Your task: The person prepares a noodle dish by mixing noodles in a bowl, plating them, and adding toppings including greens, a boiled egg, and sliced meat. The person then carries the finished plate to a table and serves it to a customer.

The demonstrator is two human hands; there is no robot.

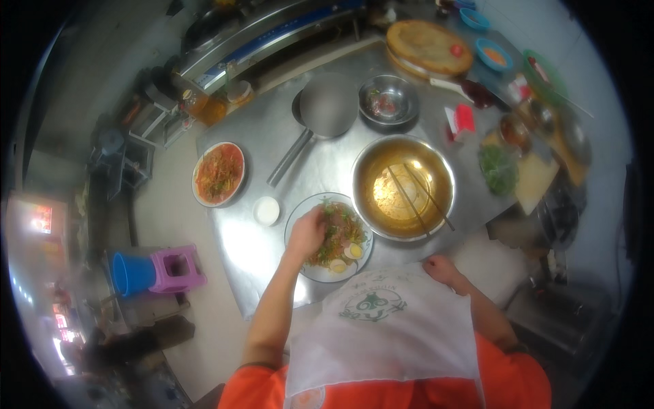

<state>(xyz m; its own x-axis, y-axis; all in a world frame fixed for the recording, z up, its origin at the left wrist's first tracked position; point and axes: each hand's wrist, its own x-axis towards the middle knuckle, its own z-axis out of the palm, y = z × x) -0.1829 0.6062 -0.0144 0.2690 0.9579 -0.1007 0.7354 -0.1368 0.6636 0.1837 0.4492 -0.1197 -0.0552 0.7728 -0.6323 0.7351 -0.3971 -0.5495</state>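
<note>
My left hand (pixel 307 231) reaches over a white round plate (pixel 295 217) with its fingertips down at the food. Shredded food with green garnish (pixel 334 235) covers much of this plate. Two egg halves, one with its yellow yolk up (pixel 353 250) and a paler one (pixel 337 265), sit at its near side. What the left fingertips hold, if anything, is hidden. My right hand (pixel 441 269) is curled beside the white apron (pixel 378 327), near the table's front edge. Its palm is out of sight. Right of the plate stands a wide metal bowl (pixel 360 204) with chopsticks (pixel 409 202) in it.
On the steel table (pixel 230 255) are an oval dish of red-sauced food (pixel 219 171), a small white cup (pixel 266 210), a long-handled metal ladle or pan (pixel 327 105), a smaller metal bowl (pixel 411 105), and a round cutting board (pixel 426 46). A purple stool (pixel 191 266) stands left.
</note>
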